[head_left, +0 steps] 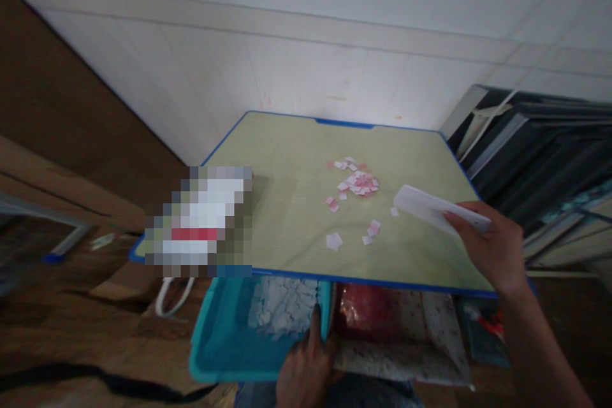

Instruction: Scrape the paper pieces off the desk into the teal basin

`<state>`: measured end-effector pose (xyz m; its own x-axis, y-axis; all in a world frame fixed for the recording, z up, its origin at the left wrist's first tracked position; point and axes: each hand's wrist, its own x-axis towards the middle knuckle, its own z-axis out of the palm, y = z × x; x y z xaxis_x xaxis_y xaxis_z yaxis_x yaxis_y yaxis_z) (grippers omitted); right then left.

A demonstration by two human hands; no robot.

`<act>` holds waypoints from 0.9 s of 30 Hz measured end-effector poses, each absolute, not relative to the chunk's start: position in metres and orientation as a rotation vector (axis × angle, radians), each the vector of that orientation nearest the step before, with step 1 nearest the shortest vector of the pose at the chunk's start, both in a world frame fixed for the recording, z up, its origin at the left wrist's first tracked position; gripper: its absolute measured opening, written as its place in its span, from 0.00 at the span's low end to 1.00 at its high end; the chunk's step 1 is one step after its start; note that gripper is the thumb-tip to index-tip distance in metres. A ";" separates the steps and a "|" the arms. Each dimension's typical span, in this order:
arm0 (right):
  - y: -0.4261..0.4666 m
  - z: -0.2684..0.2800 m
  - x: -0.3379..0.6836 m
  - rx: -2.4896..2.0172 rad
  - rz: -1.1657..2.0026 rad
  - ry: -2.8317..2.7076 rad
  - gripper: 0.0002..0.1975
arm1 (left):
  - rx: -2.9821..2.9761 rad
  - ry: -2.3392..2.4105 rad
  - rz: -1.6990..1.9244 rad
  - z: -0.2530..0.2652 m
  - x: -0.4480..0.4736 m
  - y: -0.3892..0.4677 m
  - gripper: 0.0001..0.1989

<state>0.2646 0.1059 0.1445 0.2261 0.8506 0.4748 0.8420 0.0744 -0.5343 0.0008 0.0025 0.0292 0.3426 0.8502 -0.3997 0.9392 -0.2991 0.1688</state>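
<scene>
White flat piece [437, 207] pinched (fingers closed) by right hand [492, 245].

Open tabletop [287, 204] left of paper scraps [358, 183]; stacked frames [540, 159] crowding its right edge.

One table [287, 204], one teal bin [224, 344], one white strip [430, 207], two hands [306, 370]

Paper scraps [356, 183] on table [287, 159], bin [224, 344] seemingly below.
</scene>
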 end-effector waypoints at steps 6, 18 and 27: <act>0.084 0.150 0.264 -1.853 0.111 -1.573 0.09 | 2.220 1.550 -0.348 0.032 0.000 0.003 0.25; 0.062 0.148 0.185 -1.571 0.484 -1.824 0.07 | 2.213 1.552 -0.350 0.037 0.001 0.003 0.27; 0.064 0.145 0.165 -1.589 0.406 -1.598 0.06 | 2.259 1.586 -0.262 0.026 0.000 -0.001 0.26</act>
<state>0.1648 0.0644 0.1445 0.1398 0.9367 0.3211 0.6697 0.1494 -0.7274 -0.0001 -0.0013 0.0264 0.3503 0.8667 -0.3552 0.9349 -0.3003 0.1892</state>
